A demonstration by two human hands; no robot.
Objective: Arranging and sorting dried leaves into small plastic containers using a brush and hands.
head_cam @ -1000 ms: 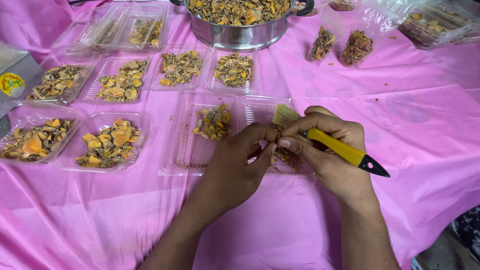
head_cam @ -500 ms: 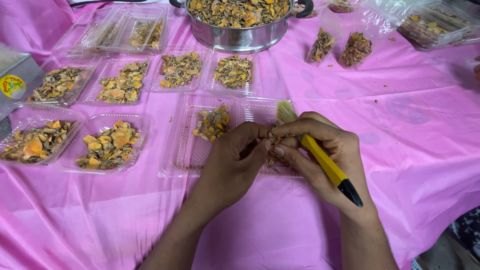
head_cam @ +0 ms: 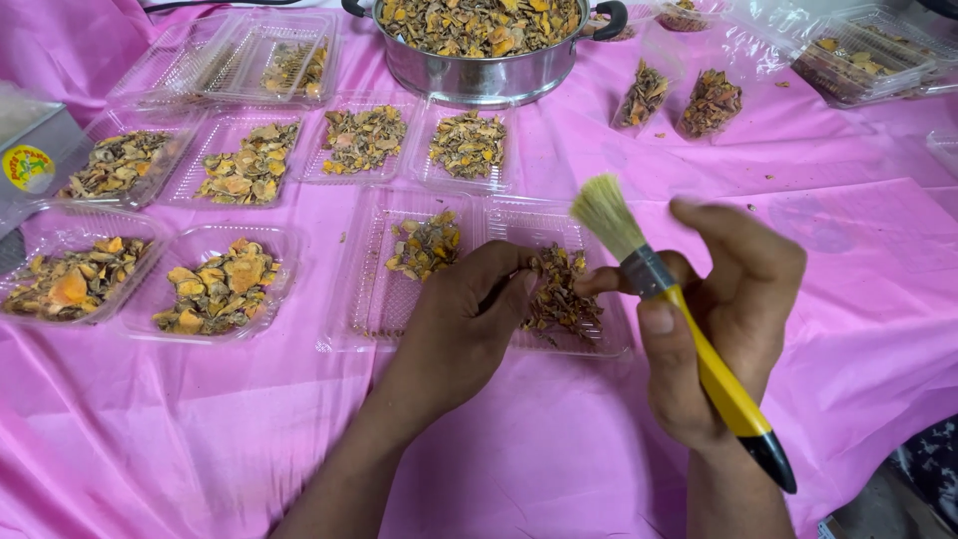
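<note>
While the right hand point(head_cam: 733, 319) clamps one yellow-handled brush point(head_cam: 671, 304), bristles now up at eleven o'clock instead of lying flat, the left hand point(head_cam: 469, 324) pinches dried pieces point(head_cam: 561, 294) in the open hinged clear tray point(head_cam: 499, 344). Seven more filled trays point(head_cam: 225, 289) fan out at ten o'clock, one steel pot point(head_cam: 479, 75) at twelve, its rim cut off. Left fingertips hidden.

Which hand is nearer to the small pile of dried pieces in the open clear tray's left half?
Left. The left hand rests just right of that pile; the right hand, holding the yellow-handled brush, is farther right, past the tray.
</note>
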